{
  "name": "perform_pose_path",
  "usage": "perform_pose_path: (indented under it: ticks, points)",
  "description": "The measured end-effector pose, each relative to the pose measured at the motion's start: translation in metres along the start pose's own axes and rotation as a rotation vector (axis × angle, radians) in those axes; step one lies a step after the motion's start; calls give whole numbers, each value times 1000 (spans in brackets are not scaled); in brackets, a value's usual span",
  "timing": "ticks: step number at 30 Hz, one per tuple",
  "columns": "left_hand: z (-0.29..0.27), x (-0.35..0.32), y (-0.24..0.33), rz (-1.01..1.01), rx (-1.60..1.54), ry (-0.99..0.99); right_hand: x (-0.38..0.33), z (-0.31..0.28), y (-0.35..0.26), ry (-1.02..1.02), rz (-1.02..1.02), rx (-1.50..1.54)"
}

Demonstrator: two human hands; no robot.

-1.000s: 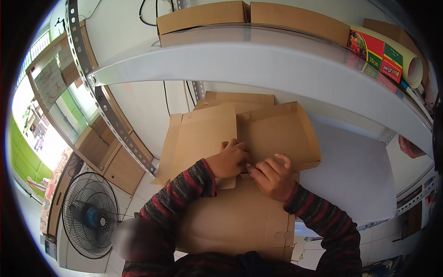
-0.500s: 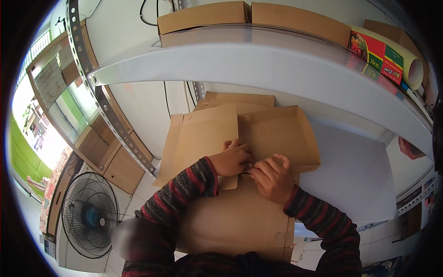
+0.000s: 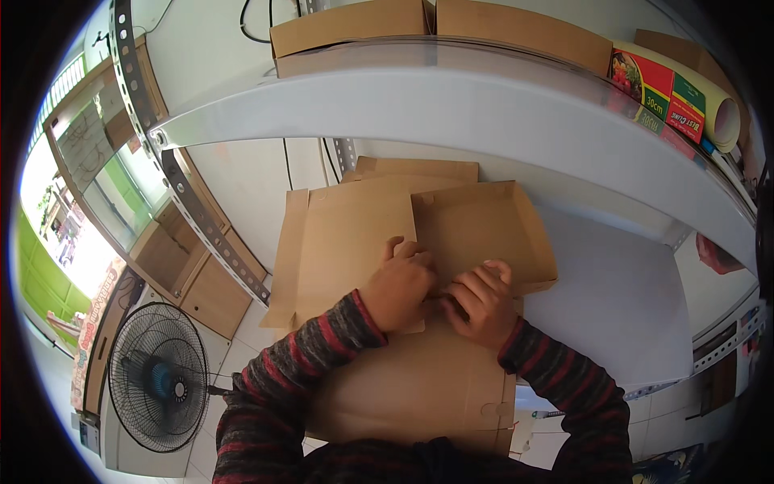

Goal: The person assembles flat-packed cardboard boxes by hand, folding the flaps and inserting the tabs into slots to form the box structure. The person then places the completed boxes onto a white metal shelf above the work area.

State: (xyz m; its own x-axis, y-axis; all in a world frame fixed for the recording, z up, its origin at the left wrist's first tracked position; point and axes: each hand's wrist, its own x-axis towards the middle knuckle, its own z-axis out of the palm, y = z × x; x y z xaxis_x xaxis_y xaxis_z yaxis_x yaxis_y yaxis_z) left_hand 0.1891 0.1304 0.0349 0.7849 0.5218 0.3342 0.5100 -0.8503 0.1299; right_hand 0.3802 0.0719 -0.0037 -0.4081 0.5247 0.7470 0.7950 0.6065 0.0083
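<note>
A brown cardboard box (image 3: 484, 218), part folded, has its tray side standing at the right and its broad lid flap (image 3: 347, 230) spread to the left. At the box's near corner, where tray and flap meet, my two hands come together. My left hand (image 3: 403, 282) has its fingers curled on the cardboard edge. Close beside it, my right hand (image 3: 480, 306) pinches the same corner, fingers bent. The exact spot gripped is hidden behind the fingers. Beneath lies flat cardboard (image 3: 403, 387), reaching toward my body.
A white metal shelf (image 3: 451, 101) crosses above the hands, carrying cardboard boxes (image 3: 516, 32) and a cling-film carton (image 3: 657, 93). The grey lower shelf (image 3: 613, 298) extends right. A black fan (image 3: 157, 379) stands at left near a wooden cabinet (image 3: 210, 282). More cardboard (image 3: 419, 168) leans behind.
My left hand has turned slightly and shifted a little nearer to me, still at the corner. The left flap has swung slightly outward. My right hand has curled its fingers more.
</note>
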Motion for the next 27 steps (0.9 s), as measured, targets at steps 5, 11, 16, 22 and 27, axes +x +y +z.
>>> perform_pose_path:
  ticks: [5,11,16,22,27]
  points:
    - [1,4,3,2,8,41,3,-6,15,-22,-38,-17]
    - [2,3,3,28,-23,76,-2,-2,16,9,-88,-26]
    - [3,0,6,-29,-84,145,-2,1,17,24,-108,-40]
    - [7,1,5,31,-78,163,-2,1,14,34,-68,-16]
    - [9,0,5,34,-73,203,0,-2,15,-10,-57,-34]
